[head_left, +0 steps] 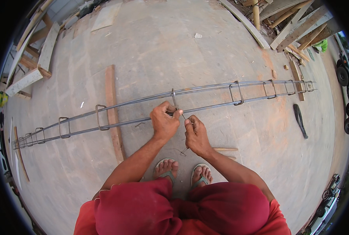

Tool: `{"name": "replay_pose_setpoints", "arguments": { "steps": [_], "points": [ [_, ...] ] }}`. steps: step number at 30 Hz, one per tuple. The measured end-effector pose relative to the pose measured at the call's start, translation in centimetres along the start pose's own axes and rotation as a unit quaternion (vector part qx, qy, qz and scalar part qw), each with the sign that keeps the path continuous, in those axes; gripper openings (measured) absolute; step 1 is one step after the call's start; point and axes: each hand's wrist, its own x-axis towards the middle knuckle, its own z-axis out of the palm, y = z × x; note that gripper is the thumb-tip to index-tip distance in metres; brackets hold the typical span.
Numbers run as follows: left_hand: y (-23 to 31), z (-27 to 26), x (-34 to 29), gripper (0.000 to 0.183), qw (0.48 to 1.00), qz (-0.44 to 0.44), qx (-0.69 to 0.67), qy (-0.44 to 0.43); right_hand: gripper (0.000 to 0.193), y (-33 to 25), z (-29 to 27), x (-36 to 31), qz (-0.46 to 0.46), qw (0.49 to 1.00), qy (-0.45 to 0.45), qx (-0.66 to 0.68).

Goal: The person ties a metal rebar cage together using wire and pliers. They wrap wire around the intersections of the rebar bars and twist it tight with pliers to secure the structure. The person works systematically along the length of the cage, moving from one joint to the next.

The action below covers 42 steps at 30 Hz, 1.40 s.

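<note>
A long, narrow rebar cage (139,122) of thin steel bars with rectangular stirrups runs across the floor in front of me. My left hand (165,120) is closed at the near bar, its thumb and fingers pinching the lower end of the middle stirrup (173,95). Just right of it, my right hand (197,135) is closed round a thin piece of metal, seemingly tie wire (184,116), whose tip reaches the left fingertips. Its other end is mostly hidden in the fist. More stirrups (236,94) stand spaced along the bars on both sides.
A wooden beam (111,94) lies under the cage on the left, another timber (297,80) under its right end. Loose bent wire (178,150) and sticks (225,149) lie by my feet. A dark strip (300,120) rests at right. Timber piles (300,27) stand at the far corners.
</note>
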Motion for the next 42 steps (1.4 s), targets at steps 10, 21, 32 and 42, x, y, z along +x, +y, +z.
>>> {"name": "replay_pose_setpoints", "arguments": {
  "steps": [10, 21, 32, 42],
  "points": [
    [-0.8, 0.3, -0.3, 0.019, 0.999, 0.026, -0.023, 0.015, 0.036, -2.0, -2.9, 0.2, -0.093, 0.986, -0.088, -0.107],
    [-0.8, -0.2, -0.4, 0.011, 0.997, 0.045, -0.055, 0.011, 0.027, -3.9, -5.4, 2.8, -0.154, 0.959, -0.185, -0.147],
    [-1.5, -0.1, 0.2, 0.012, 0.998, 0.035, -0.053, -0.008, 0.019, -1.7, -3.5, 1.9, -0.162, 0.907, -0.172, -0.349],
    [-2.7, -1.4, -0.7, 0.012, 0.989, 0.145, 0.0, -0.031, 0.015, -6.1, -5.0, 4.6, -0.15, 0.96, -0.137, -0.192]
  ]
}}
